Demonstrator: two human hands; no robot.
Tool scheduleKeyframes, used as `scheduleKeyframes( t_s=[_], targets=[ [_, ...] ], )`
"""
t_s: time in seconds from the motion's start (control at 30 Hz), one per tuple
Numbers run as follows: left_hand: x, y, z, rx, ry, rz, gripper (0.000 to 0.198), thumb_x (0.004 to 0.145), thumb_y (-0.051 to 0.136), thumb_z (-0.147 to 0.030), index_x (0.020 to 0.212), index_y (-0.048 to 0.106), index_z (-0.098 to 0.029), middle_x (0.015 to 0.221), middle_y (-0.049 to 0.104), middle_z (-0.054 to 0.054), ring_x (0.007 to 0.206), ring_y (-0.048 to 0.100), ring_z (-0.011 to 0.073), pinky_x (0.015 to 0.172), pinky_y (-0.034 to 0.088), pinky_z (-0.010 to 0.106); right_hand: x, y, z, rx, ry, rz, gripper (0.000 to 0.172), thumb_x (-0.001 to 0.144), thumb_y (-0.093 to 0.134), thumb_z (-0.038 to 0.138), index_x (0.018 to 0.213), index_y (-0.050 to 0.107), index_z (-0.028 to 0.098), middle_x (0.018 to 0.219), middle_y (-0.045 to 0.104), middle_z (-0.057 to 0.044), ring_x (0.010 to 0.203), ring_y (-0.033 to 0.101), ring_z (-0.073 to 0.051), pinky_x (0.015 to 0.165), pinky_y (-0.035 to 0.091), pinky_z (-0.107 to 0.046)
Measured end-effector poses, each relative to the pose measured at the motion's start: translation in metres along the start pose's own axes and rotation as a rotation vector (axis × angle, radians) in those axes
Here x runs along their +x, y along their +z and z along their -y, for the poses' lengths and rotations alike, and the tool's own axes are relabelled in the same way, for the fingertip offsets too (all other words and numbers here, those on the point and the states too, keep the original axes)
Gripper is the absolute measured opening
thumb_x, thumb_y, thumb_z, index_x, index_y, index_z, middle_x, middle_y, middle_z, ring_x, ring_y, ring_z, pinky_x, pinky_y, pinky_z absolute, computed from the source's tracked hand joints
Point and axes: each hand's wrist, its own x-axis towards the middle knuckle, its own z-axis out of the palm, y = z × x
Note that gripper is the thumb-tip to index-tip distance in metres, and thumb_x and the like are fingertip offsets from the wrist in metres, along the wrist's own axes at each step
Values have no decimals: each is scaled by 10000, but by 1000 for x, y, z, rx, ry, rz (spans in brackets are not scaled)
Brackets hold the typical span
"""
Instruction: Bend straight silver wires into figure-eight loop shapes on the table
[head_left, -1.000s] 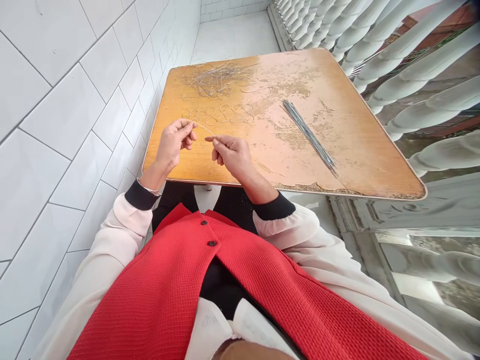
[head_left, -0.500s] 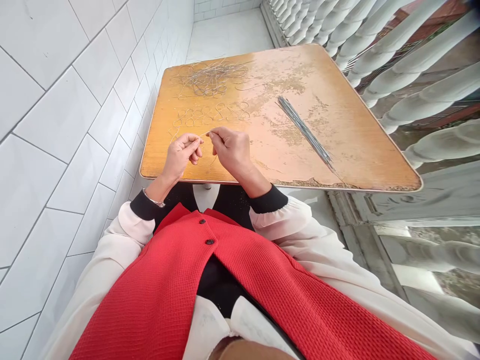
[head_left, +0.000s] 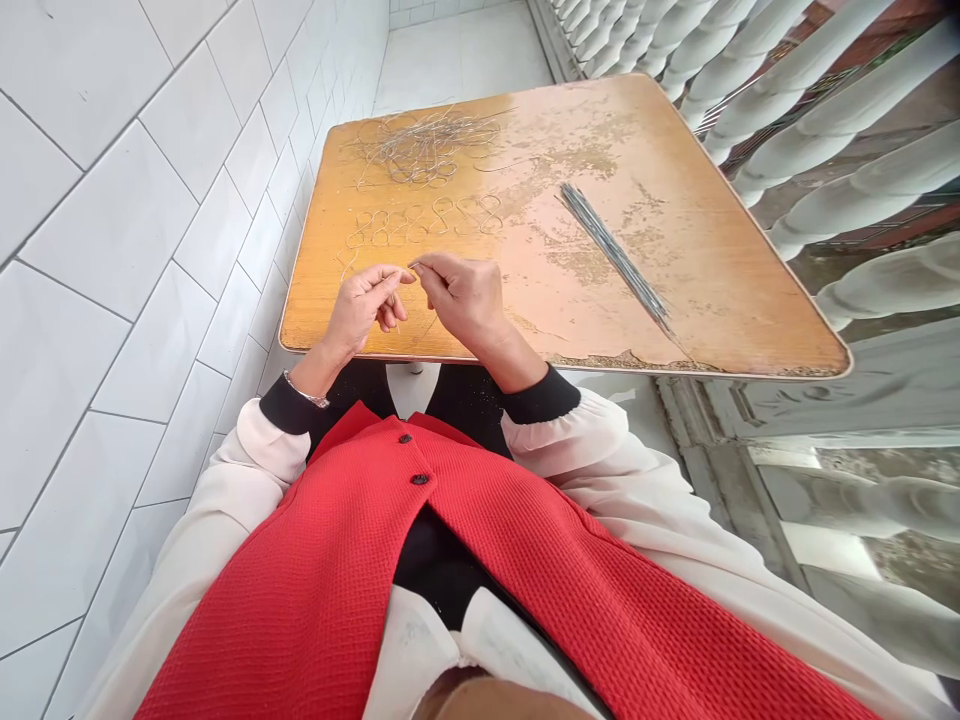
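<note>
Over the near left part of the worn wooden table point(head_left: 585, 310), both hands are close together on a thin wire point(head_left: 346, 266). My left hand point(head_left: 365, 303) pinches it between thumb and fingers, and a bit of it sticks out at the far left of that hand. Thumb and forefinger of my right hand point(head_left: 466, 298) are closed on the wire's other part, mostly hidden by the fingers. Just beyond the hands lies a row of wires bent into figure-eight curves point(head_left: 420, 222).
A tangled heap of bent wire point(head_left: 431, 145) lies at the table's far left. Toward the right rests a bundle of straight grey wires point(head_left: 615, 255). A white tiled wall point(head_left: 150, 230) runs along the left, and a white balustrade point(head_left: 847, 180) along the right.
The hands have drawn slightly closer together, and less wire shows between them. The view has shifted a little; the wires on the table lie as before.
</note>
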Motion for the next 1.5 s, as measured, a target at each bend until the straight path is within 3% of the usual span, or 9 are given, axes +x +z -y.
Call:
scheduleKeyframes(
  t_s=[0.13, 0.23, 0.47, 0.6, 0.87, 1.17, 1.37, 1.5],
  targets=[
    [1, -8, -3, -95, -72, 123, 221, 942, 708, -335, 827, 702, -148, 651, 687, -7, 456, 523, 24, 434, 345, 158, -6, 1, -3, -27, -30, 35, 444, 1057, 427, 454, 888, 735, 183, 621, 602, -25, 555, 537, -142, 608, 379, -285],
    [2, -10, -4, -210, -97, 151, 179, 927, 723, -246, 792, 709, -129, 705, 690, 3, 460, 462, -6, 405, 287, 138, -10, 1, -2, 6, -52, 41, 448, 1061, 412, 473, 975, 746, 187, 631, 618, -22, 568, 555, -144, 617, 405, -279],
    [0, -3, -5, -357, -143, 42, 196, 967, 631, -130, 782, 693, -119, 623, 571, -43, 460, 428, -21, 404, 270, 100, -17, 3, 4, 157, -17, 77, 493, 1057, 397, 552, 1024, 740, 201, 579, 598, 4, 530, 546, -140, 640, 470, -280],
    [-1, -3, -10, -298, -138, -12, 201, 987, 616, -156, 800, 685, -125, 615, 571, -51, 439, 400, -21, 402, 247, 111, -19, 7, -1, 209, 21, 129, 481, 1049, 423, 510, 1240, 717, 179, 580, 620, 13, 525, 562, -147, 663, 492, -296],
    [1, -1, -7, -207, -67, -145, 197, 999, 631, -251, 840, 669, -140, 630, 581, -56, 462, 424, -13, 428, 280, 127, -28, 13, 2, 287, 83, 216, 491, 1034, 480, 438, 1410, 636, 164, 617, 663, 6, 548, 564, -145, 673, 512, -299],
    [-3, -5, 6, -139, 4, -144, 155, 964, 679, -283, 866, 720, -171, 924, 735, 6, 625, 597, 8, 593, 467, 149, -29, 18, 6, 596, 288, 176, 573, 956, 619, 583, 1359, 676, 179, 599, 622, 34, 490, 526, -113, 553, 473, -257],
    [-12, -12, 14, 2, -36, -90, 189, 890, 770, -343, 869, 751, -157, 755, 702, -6, 647, 633, 43, 580, 479, 148, -30, 24, 2, 675, 349, 161, 529, 933, 635, 625, 1256, 720, 215, 589, 628, 40, 465, 503, -105, 519, 457, -261],
    [-11, -15, 17, -26, -37, -14, 190, 894, 769, -329, 844, 738, -148, 724, 708, -7, 635, 651, 49, 573, 474, 152, -30, 23, 2, 798, 394, 176, 590, 865, 694, 670, 1197, 729, 184, 589, 647, 36, 464, 536, -102, 513, 460, -259]
  ],
)
